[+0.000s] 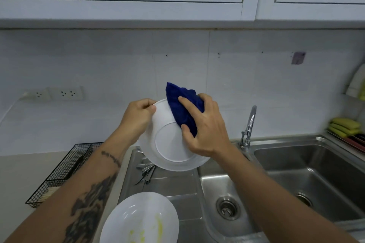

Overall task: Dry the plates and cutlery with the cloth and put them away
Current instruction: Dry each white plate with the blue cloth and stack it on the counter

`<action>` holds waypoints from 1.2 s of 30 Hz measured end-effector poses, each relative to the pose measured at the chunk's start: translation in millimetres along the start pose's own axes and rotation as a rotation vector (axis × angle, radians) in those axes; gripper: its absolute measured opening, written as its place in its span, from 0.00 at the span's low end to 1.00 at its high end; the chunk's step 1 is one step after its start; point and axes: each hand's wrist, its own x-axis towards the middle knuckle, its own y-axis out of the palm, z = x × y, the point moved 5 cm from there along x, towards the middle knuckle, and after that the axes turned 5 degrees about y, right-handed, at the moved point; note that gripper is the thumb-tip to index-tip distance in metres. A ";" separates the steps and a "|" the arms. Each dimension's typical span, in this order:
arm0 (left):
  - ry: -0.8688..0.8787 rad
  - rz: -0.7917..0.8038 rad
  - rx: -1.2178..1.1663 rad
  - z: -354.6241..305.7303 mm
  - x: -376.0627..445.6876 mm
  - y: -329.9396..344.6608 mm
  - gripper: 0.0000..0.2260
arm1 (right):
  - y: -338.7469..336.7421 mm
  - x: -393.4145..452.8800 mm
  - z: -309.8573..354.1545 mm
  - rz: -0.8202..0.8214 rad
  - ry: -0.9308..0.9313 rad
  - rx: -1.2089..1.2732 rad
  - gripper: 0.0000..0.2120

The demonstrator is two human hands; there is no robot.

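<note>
Head view, with the steel sink (280, 165) as landmark: a white plate (167, 144) is held tilted in the air above the sink's drainboard, its underside toward the camera. The left hand (136, 118) pinches the plate's upper left rim, fingers curled. The right hand (205, 126) grips a dark blue cloth (182, 104) and presses it against the plate's upper right part. Below the plate, cutlery (146, 171) lies on the drainboard. Nearer the camera on that drainboard sits a second white plate (138, 221) with yellowish smears. A black wire basket (63, 169) stands left of the sink; the faucet (248, 126) rises behind it.
</note>
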 end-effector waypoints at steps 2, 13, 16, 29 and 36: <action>-0.027 -0.051 -0.070 -0.9 -3.4 4.8 0.11 | 4.1 -6.1 -5.1 -0.032 0.005 -0.043 0.33; -0.284 -0.232 -0.341 15.9 -15.9 15.5 0.14 | 17.0 -26.1 -27.2 -0.050 0.242 -0.012 0.31; -0.307 -0.184 -0.367 10.1 -17.2 33.6 0.14 | 16.9 -17.6 -6.7 -0.011 0.138 -0.091 0.31; -0.398 -0.233 -0.488 13.9 -13.8 19.6 0.17 | 21.7 -46.5 -38.1 0.034 0.175 -0.122 0.31; -0.436 -0.178 -0.559 7.2 -12.2 35.8 0.11 | 9.3 -0.4 -2.8 -0.054 0.243 -0.138 0.31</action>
